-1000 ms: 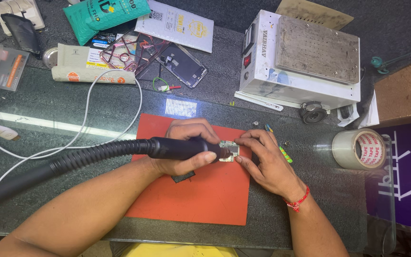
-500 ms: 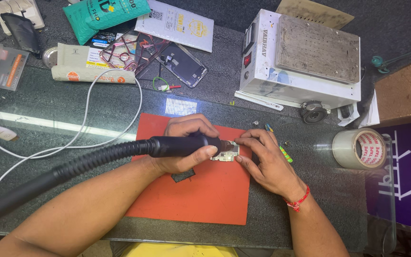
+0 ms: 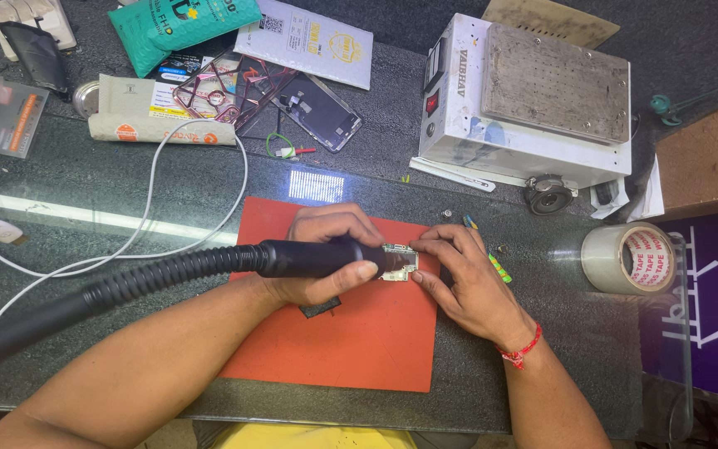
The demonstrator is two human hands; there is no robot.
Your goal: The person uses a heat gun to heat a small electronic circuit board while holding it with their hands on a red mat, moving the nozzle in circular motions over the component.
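Note:
My left hand (image 3: 322, 259) grips a black hot-air wand (image 3: 301, 259) with a ribbed black hose (image 3: 126, 287) trailing off to the lower left. Its nozzle points right at a small circuit board (image 3: 400, 264) lying on an orange-red work mat (image 3: 359, 341). My right hand (image 3: 463, 278) rests on the mat's right edge, and its fingertips pinch the board's right side and hold it in place. A red thread band circles my right wrist.
A white heating-plate machine (image 3: 525, 100) stands at the back right, and a roll of clear tape (image 3: 629, 258) lies to the right. A phone screen (image 3: 322, 108), phone cases, packets and a white cable (image 3: 168, 216) lie at the back left. Small screws and a green tool (image 3: 499, 268) sit beside the mat.
The wand and both hands have stayed over the board, with only a slight shift of the nozzle toward it.

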